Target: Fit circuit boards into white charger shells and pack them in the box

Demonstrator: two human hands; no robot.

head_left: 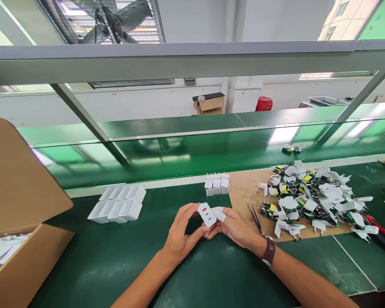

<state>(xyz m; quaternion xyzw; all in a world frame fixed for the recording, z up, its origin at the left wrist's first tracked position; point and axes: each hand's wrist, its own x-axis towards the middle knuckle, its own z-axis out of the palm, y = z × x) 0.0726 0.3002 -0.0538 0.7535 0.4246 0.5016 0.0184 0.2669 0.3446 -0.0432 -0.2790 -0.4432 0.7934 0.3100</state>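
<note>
A white charger point(207, 214) with a red port and two dark slots on its face is held between both hands above the green bench. My left hand point(182, 233) grips its left side with thumb and fingers. My right hand point(232, 224), white covers on its fingers, closes on the right side. Just behind stand several white chargers point(217, 185) in a short row. Tweezers point(256, 217) lie by my right wrist. Left of the hands sits a block of white open housings point(118, 204).
To the right, circuit boards with white plug parts point(314, 196) lie heaped on a brown cardboard sheet point(244, 188). Red-handled pliers point(380, 231) rest beside them. An open cardboard box point(35, 261) with white parts stands at left. A metal frame bar point(192, 64) crosses above the bench.
</note>
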